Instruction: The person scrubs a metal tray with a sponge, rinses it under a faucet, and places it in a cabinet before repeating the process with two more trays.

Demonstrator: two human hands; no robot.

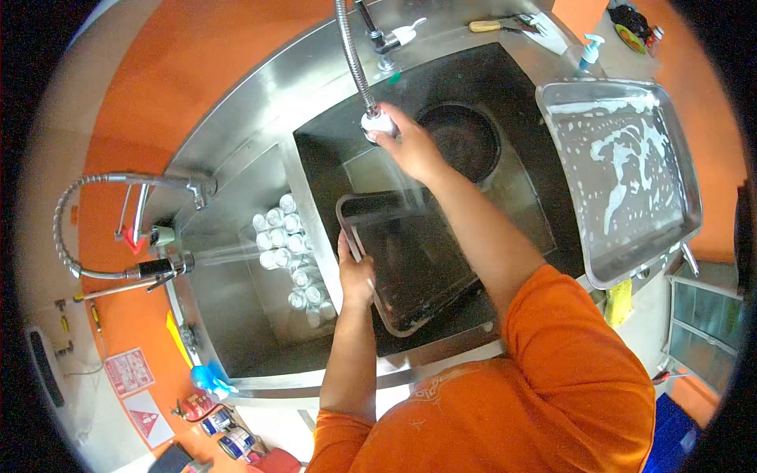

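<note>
My right hand (pixel 413 148) is wrapped round the white spray head (pixel 378 124) of a hanging metal hose (pixel 355 63). Water streams down from it into the dark sink basin (pixel 323 150). With my left hand (pixel 356 274) I grip the near-left rim of a rectangular baking tray (pixel 418 264), which lies tilted in the basin; how the fingers sit under the rim is partly hidden. Behind my right forearm stands a round dark pan (pixel 461 142) in the same basin.
A metal tray (pixel 631 173) with white suds rests on the right counter, beside a pump bottle (pixel 590 54). In the left basin several silvery cans (pixel 280 236) stand under water from another sprayer (pixel 169 264). A yellow-handled tool (pixel 485 27) lies at the back.
</note>
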